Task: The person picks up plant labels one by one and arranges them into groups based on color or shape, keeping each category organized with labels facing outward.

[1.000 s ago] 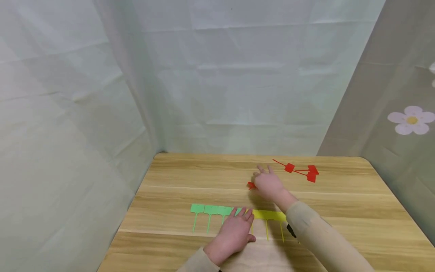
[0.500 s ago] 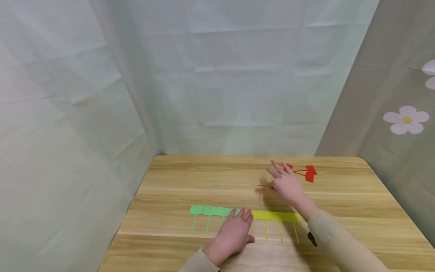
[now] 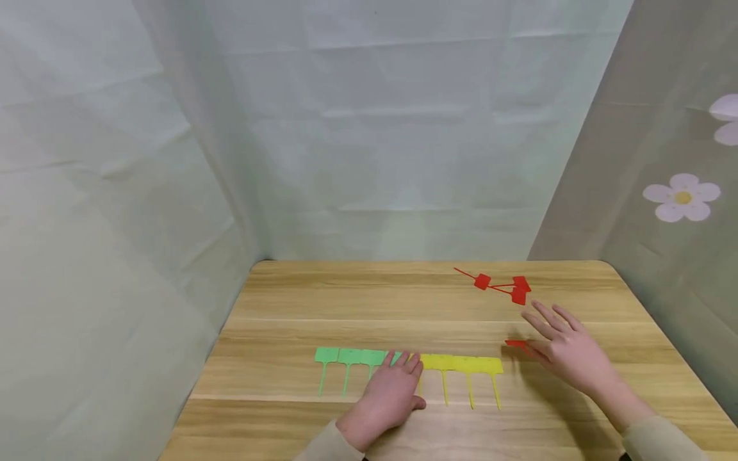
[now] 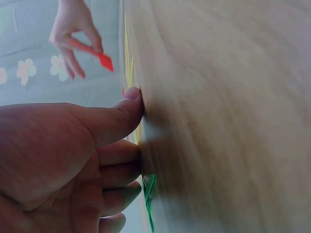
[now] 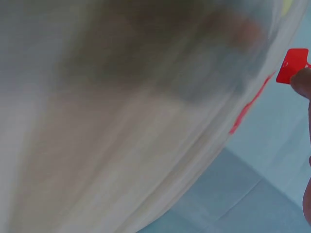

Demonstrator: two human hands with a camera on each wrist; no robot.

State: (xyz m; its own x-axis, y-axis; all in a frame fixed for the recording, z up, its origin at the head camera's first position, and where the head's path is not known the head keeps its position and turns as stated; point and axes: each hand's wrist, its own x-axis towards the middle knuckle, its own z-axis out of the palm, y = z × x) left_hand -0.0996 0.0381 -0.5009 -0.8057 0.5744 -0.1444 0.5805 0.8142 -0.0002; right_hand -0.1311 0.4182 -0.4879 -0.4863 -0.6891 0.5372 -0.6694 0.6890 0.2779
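Observation:
My right hand (image 3: 573,352) pinches a red tag (image 3: 517,344) between thumb and finger, its other fingers spread. The tag is held just above the table, past the right end of the row; its small flat plate (image 5: 293,63) also shows in the right wrist view. My left hand (image 3: 389,394) rests with fairly straight fingers on the middle of a row of tags, each a flat plate with a thin stem toward me. Green tags (image 3: 350,356) form the left part, yellow tags (image 3: 461,363) the right part. The left fingers hide some plates where the colours meet.
Three more red tags (image 3: 482,282) lie loosely near the back of the wooden table (image 3: 323,301), their stems crossing. Pale cloth (image 3: 369,160) hangs behind and at the sides, with a printed flower (image 3: 683,197) on the right.
My right hand has moved right and toward me from the table's middle, carrying the red tag past the yellow end of the row. The left hand has stayed on the row.

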